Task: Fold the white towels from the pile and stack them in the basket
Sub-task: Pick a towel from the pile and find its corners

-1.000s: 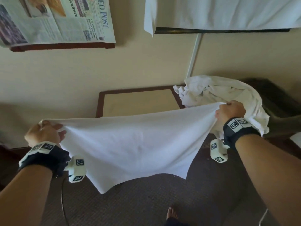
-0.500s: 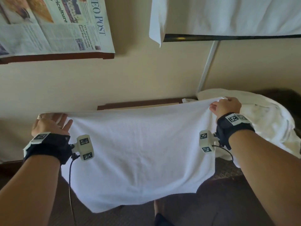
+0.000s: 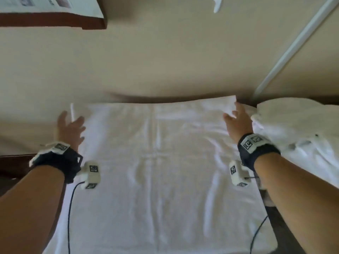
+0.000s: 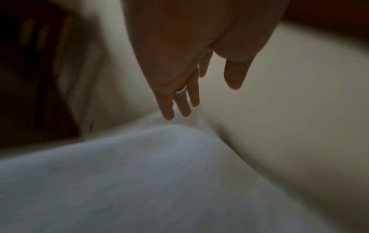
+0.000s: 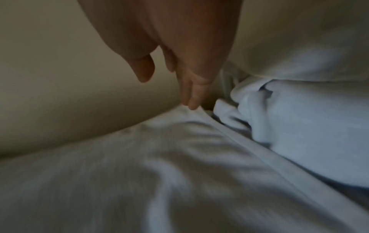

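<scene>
A white towel (image 3: 157, 171) lies spread flat in front of me, its far edge against the wall. My left hand (image 3: 68, 125) hovers at its far left corner with fingers straight, holding nothing. In the left wrist view the left hand (image 4: 185, 100) points its fingertips down at the towel (image 4: 139, 181). My right hand (image 3: 236, 120) is at the far right corner, fingers straight. In the right wrist view the right hand's (image 5: 179, 88) fingertips touch the towel's (image 5: 139, 173) corner. The pile of white towels (image 3: 297, 134) sits to the right, also visible in the right wrist view as crumpled cloth (image 5: 299, 126). No basket is in view.
A beige wall (image 3: 165, 61) stands right behind the towel. A dark wooden ledge with newspaper (image 3: 51, 17) is at the upper left. A white pole (image 3: 293, 46) leans at the upper right. Dark furniture (image 3: 11, 167) shows at the left edge.
The towel, held up stretched between both hands before, now lies spread flat. Both hands have let go of its corners and opened.
</scene>
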`<state>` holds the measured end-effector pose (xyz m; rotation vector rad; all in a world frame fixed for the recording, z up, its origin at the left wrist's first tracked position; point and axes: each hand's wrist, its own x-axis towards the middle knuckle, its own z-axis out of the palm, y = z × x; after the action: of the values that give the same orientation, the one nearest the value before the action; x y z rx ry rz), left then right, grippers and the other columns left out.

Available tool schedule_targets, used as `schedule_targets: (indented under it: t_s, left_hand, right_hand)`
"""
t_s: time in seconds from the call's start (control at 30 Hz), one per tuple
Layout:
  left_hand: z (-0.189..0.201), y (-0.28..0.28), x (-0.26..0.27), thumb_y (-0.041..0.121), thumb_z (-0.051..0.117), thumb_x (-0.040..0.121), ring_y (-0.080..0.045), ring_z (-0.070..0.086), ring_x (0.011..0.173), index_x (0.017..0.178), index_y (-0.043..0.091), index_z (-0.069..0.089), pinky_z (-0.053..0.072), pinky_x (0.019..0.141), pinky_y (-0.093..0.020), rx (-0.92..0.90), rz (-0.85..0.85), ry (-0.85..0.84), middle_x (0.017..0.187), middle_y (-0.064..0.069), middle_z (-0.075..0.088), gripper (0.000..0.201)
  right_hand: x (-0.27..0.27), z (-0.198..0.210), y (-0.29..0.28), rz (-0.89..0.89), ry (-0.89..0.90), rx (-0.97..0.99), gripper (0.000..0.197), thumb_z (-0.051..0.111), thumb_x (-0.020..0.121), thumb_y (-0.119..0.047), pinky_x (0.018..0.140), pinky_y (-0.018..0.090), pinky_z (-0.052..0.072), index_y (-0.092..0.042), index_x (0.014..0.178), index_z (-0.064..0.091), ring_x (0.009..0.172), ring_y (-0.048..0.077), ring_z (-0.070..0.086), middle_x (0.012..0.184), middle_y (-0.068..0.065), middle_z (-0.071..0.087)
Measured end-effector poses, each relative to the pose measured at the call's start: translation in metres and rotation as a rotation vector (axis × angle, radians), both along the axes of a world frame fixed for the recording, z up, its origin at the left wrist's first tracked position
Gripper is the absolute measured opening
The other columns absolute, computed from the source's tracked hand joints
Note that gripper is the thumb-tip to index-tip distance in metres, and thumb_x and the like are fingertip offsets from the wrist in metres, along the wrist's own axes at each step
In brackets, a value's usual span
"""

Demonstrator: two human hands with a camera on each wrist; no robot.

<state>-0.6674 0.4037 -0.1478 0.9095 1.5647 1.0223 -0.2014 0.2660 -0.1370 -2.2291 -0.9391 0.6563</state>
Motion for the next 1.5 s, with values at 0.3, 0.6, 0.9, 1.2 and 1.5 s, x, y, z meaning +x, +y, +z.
schedule_targets:
  t_s: [0.3,0.6,0.9,1.2,1.5]
  left_hand:
    - [-0.083,-0.044,0.006,0.056,0.058,0.095,-0.026,-0.002,0.156,0.159,0.037,0.019,0.009,0.124,-0.051,-0.136,-0.767,1.058,0.17,0.003,-0.006,0.077]
    - [-0.092,0.053,0.032,0.046,0.067,0.092,-0.023,0.02,0.153,0.156,0.026,0.034,0.014,0.124,-0.042,0.062,-0.675,1.009,0.167,-0.002,0.02,0.074]
    - [-0.078,-0.058,0.004,0.05,0.062,0.095,-0.028,0.021,0.152,0.156,0.024,0.036,0.021,0.123,-0.046,0.002,-0.767,1.1,0.168,-0.004,0.016,0.071]
    - [-0.07,-0.225,-0.05,0.063,0.048,0.095,-0.028,0.016,0.154,0.159,0.034,0.02,0.03,0.119,-0.052,-0.071,-0.871,1.198,0.17,-0.001,0.004,0.076]
    - [-0.078,-0.274,-0.053,0.072,0.024,0.095,-0.034,0.002,0.155,0.159,0.04,-0.009,0.024,0.118,-0.058,-0.135,-0.911,1.31,0.168,-0.001,-0.017,0.079]
  right_hand:
    - [-0.034,-0.09,-0.044,0.53,-0.382,-0.599,0.075,0.04,0.094,-0.06,0.117,0.06,0.014,-0.04,0.154,-0.001,0.15,0.033,-0.013,0.163,0.004,-0.018]
    - [0.004,-0.086,0.044,0.481,-0.307,-0.565,0.082,0.05,0.09,-0.059,0.119,0.059,0.012,-0.039,0.155,0.005,0.15,0.031,-0.015,0.164,0.001,-0.018]
    - [-0.021,-0.08,-0.052,0.521,-0.395,-0.651,0.074,0.047,0.087,-0.055,0.109,0.058,0.033,-0.035,0.149,0.012,0.148,0.032,0.008,0.162,0.002,-0.002]
    - [-0.071,-0.064,-0.245,0.513,-0.34,-0.789,0.08,0.045,0.095,-0.053,0.116,0.055,0.026,-0.036,0.155,-0.007,0.151,0.031,-0.002,0.163,0.003,-0.02]
    - [-0.098,-0.072,-0.277,0.504,-0.299,-0.749,0.08,0.037,0.096,-0.061,0.115,0.064,0.017,-0.043,0.151,-0.019,0.148,0.035,-0.021,0.157,0.002,-0.037]
